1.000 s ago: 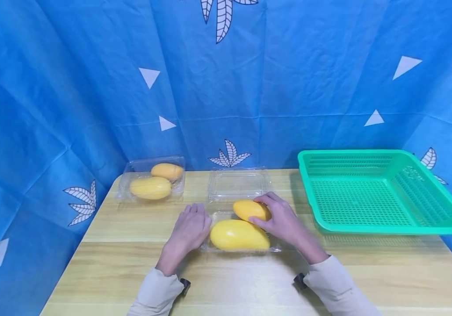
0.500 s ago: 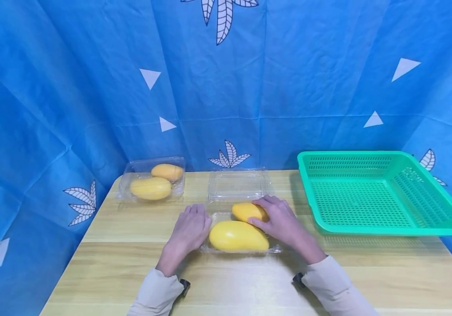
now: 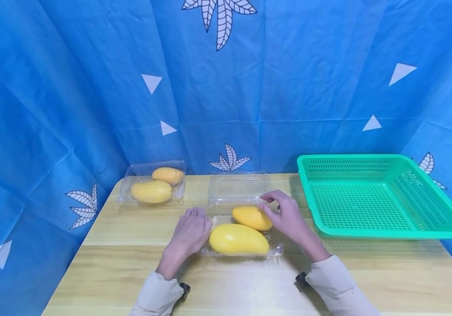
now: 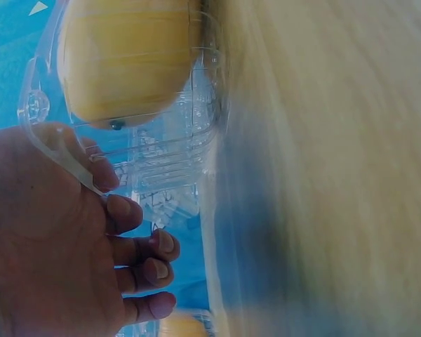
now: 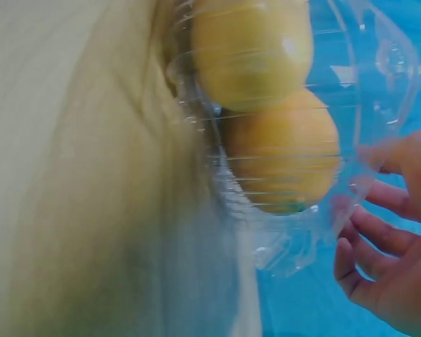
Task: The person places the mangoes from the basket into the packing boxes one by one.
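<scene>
A clear plastic clamshell box [image 3: 276, 251] lies unfolded on the table, its lid [image 3: 236, 188] flat toward the back. In its base rest a large yellow mango [image 3: 238, 239] at the front and a smaller orange-yellow mango [image 3: 251, 218] behind. My left hand [image 3: 190, 232] is at the base's left edge; in the left wrist view, thumb and forefinger pinch the rim [image 4: 69, 165]. The right hand [image 3: 287, 218] hovers by the small mango's right end, fingers loosely bent around nothing. Seen from the right wrist, its fingers are beside the box wall, contact unclear.
At the back left, another clear box [image 3: 124, 186] holds two mangoes [image 3: 151, 192]. A green perforated plastic basket [image 3: 312, 206] stands on the right side of the wooden table [image 3: 139, 263]. Blue patterned cloth [image 3: 218, 87] hangs behind and at both sides.
My right hand has let go of the small mango and drawn slightly away from it, toward the right. The left hand keeps its place at the box edge. The head view has tilted up slightly.
</scene>
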Motion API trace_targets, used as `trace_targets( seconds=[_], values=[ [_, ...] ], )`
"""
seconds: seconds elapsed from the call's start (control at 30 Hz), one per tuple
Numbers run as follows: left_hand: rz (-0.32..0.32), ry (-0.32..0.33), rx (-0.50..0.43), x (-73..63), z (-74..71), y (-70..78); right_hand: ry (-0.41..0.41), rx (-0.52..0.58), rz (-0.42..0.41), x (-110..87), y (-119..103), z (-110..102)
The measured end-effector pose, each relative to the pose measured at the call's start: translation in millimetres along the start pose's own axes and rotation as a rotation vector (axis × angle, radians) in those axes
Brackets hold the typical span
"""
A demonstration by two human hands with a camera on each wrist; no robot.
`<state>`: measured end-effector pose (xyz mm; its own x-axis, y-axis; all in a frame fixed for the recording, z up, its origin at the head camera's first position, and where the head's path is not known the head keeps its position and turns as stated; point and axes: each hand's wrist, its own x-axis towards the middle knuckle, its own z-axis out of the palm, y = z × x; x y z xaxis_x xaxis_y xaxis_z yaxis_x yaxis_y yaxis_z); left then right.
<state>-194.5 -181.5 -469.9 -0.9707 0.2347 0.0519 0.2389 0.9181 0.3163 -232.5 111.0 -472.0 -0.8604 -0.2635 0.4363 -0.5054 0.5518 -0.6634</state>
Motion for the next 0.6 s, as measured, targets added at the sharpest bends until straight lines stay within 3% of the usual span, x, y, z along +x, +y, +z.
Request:
trace_targets(
  seconds=[0.13, 0.27, 0.47, 0.6],
  values=[
    [0.001, 0.004, 0.000, -0.3, 0.1, -0.2, 0.082, 0.089, 0.082, 0.9, 5.6, 1.3],
    [-0.003, 0.002, -0.003, -0.3, 0.8, -0.4, 0.124, 0.231, 0.232, 0.8, 11.6, 1.0],
    [-0.009, -0.004, 0.003, 0.4, 1.1, -1.0, 0.069, 0.385, 0.461, 3.2, 18.7, 1.3],
    [-0.008, -0.013, -0.003, 1.1, 1.4, -0.7, 0.016, 0.465, 0.570, 6.5, 22.7, 3.0]
  ],
)
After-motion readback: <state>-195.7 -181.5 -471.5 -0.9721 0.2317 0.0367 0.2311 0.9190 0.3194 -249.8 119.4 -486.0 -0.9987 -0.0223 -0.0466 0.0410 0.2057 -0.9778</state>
